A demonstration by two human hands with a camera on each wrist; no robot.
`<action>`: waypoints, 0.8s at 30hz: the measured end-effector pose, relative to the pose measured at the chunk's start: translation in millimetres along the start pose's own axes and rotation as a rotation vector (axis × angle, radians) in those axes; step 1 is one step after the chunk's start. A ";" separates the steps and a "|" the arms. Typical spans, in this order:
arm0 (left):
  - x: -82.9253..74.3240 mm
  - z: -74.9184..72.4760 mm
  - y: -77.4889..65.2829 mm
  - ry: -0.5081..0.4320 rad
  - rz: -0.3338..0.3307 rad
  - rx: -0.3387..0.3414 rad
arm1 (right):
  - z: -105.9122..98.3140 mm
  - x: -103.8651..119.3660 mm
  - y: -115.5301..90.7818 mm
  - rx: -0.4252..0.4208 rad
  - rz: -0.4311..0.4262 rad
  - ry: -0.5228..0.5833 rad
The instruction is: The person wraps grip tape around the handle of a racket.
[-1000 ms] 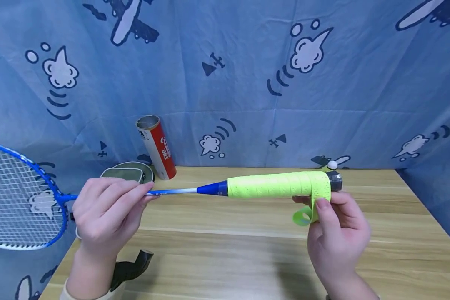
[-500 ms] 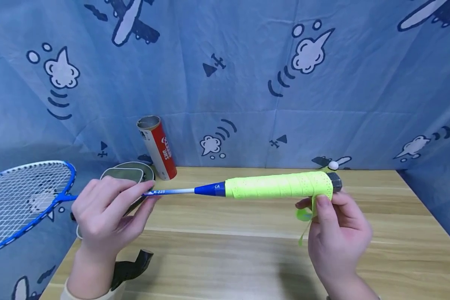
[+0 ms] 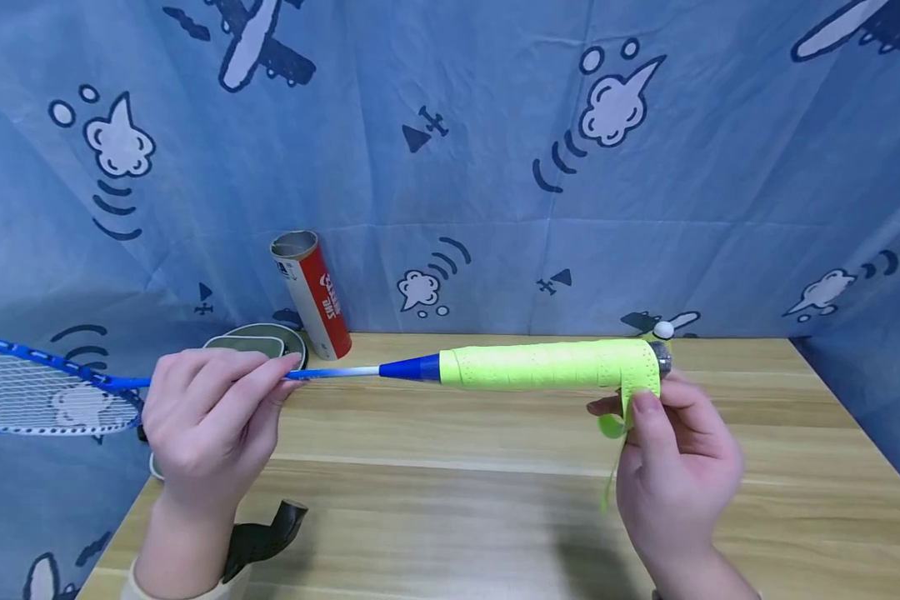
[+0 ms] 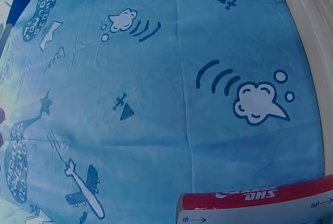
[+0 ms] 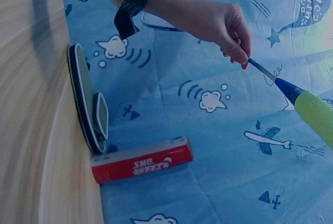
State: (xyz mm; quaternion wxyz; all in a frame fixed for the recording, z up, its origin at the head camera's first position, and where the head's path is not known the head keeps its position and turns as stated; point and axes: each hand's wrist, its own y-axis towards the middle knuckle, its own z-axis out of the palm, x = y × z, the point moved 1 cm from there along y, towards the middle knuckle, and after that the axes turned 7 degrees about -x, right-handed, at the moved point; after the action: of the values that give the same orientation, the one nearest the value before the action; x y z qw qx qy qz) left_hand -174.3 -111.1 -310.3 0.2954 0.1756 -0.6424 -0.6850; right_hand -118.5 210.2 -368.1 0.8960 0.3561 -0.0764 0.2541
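A blue and white badminton racket (image 3: pixel 412 368) is held level above the table, its strung head at the left edge of the head view. My left hand (image 3: pixel 210 417) pinches the shaft near the head. Bright yellow-green grip tape (image 3: pixel 540 366) covers the handle up to the dark butt end. From there a loose tail of tape hangs down, and my right hand (image 3: pixel 678 467) pinches it between thumb and fingers just below the handle. In the right wrist view the left hand (image 5: pixel 229 29) shows on the shaft; the right fingers are out of that frame.
On the wooden table (image 3: pixel 435 517), a red and white shuttlecock tube (image 3: pixel 315 296) stands at the back, beside a green racket cover (image 3: pixel 258 342). A small white ball-like thing (image 3: pixel 663 330) shows behind the butt. Patterned blue cloth (image 3: pixel 480 183) hangs behind the table.
The racket has turned about its shaft, so its head lies at a different angle, and has shifted slightly left. The taped handle rotates while the right hand keeps hold of the tail.
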 end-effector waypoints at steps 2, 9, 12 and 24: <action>-0.1 0.1 0.1 0.025 -0.016 0.004 | 0.2 -0.3 0.3 0.005 0.000 -0.034; 1.1 -1.2 -0.1 0.021 -0.004 0.084 | -0.6 -1.5 0.1 0.002 -0.003 -0.049; 2.1 -1.5 -0.9 -0.006 0.015 0.103 | -1.3 -1.5 0.0 -0.017 -0.012 -0.061; 2.9 -3.5 -4.4 -0.050 0.027 0.085 | -1.6 1.3 0.7 -0.048 -0.025 -0.166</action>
State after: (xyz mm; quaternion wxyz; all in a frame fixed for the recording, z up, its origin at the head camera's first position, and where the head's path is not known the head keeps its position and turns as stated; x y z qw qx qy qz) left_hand -175.2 -115.6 -314.6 0.2807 0.1622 -0.6802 -0.6574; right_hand -117.8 212.3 -368.4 0.8980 0.3550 -0.1519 0.2108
